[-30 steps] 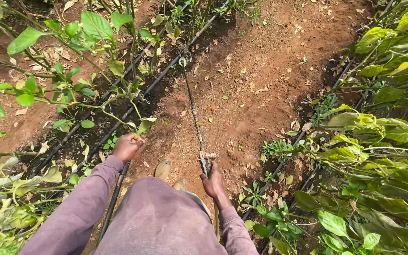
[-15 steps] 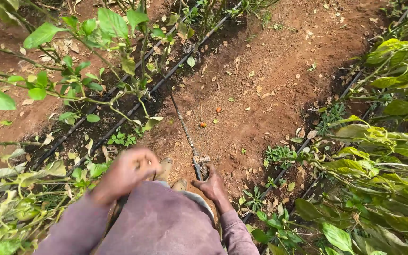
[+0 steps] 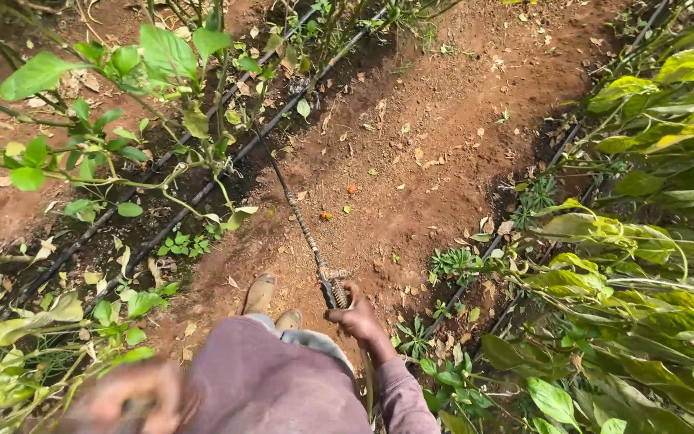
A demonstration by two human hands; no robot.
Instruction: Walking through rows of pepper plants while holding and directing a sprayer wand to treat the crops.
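My right hand (image 3: 357, 316) grips the near end of a long thin metal rod (image 3: 299, 219), at a coiled grip with a small clamp just past it. The rod runs away from me toward the stem of a leafy green plant (image 3: 172, 96) at the upper left. My left hand (image 3: 126, 398) is blurred at the bottom left, close to my body. Its fingers look loosely curled, and I cannot tell whether it holds anything. My purple sleeves and my shoes (image 3: 271, 299) fill the bottom middle.
Reddish-brown soil (image 3: 443, 128) forms a path between two crop rows. Two black irrigation hoses (image 3: 190, 201) run diagonally under the left plants. Another hose (image 3: 560, 153) runs along the right row of broad-leaved plants (image 3: 644, 265). Small weeds (image 3: 453, 261) grow by the path.
My left hand has pulled back from the ground near the hoses toward my body, ending blurred at the bottom left. My right hand keeps its hold on the rod.
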